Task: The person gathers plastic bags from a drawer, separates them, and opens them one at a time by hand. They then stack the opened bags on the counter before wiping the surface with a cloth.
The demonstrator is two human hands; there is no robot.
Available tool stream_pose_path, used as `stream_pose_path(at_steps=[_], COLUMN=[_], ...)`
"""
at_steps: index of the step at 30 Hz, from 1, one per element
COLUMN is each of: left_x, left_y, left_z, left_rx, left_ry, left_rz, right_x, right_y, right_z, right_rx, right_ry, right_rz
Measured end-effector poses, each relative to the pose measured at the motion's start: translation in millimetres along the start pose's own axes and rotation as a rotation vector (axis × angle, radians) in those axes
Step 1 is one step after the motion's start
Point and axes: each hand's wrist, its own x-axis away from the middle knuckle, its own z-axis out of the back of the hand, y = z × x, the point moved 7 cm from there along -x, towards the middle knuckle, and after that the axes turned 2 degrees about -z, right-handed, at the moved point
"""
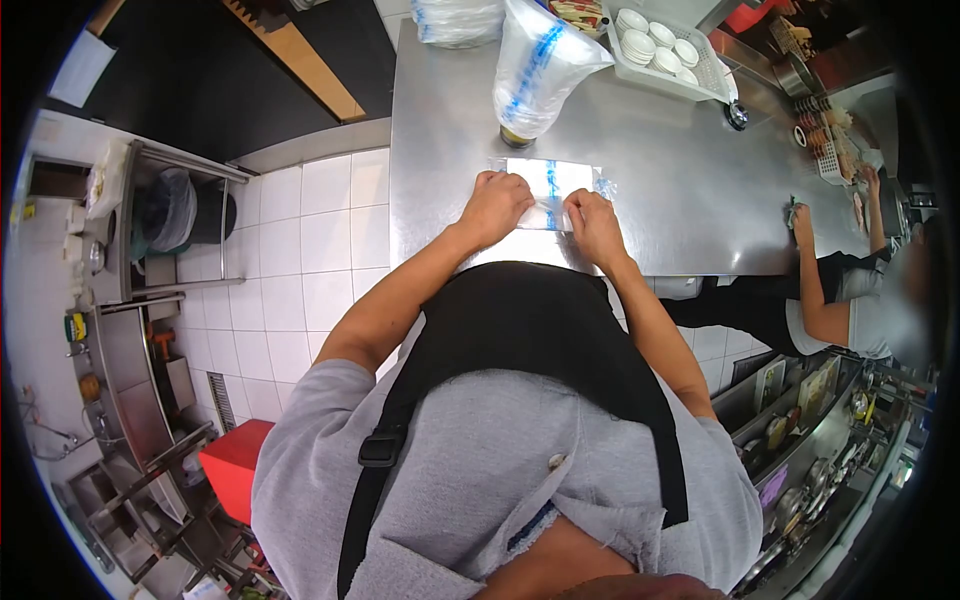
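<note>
A flat clear plastic bag (552, 183) with a blue printed stripe and something white in it lies on the steel table (440, 130) near its front edge. My left hand (497, 207) is closed on the bag's left side, fingers curled over it. At the right side, my right hand (595, 225) pinches the near part of the bag with bent fingers. My fingertips are partly hidden. Just beyond stands a larger, filled plastic bag (535, 75) with the same blue print, on top of a round container (517, 137).
Another blue-striped plastic bundle (457, 22) lies at the far left of the table. A white basket (672, 82) holds stacked small white dishes (640, 47). To the right, a co-worker's arm (812, 270) reaches over the table with a hand. A red box (236, 468) stands behind me at left.
</note>
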Motion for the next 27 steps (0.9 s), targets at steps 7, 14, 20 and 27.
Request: stream_pose_path(at_steps=[7, 14, 20, 27], left_x=[-17, -26, -30, -25], left_y=[11, 3, 21, 1], left_z=[36, 24, 35, 24], left_rx=[0.147, 0.258, 0.286, 0.208], left_ry=[0.116, 0.155, 0.188, 0.348], left_rz=[0.016, -0.007, -0.003, 0.052], right_x=[-19, -30, -33, -40], right_y=[4, 11, 11, 15], right_z=[17, 22, 25, 34], right_rx=[-0.070, -0.126, -0.156, -0.223], right_ry=[0.058, 0.035, -0.029, 0.068], right_rz=[0.053, -0.046, -0.091, -0.105])
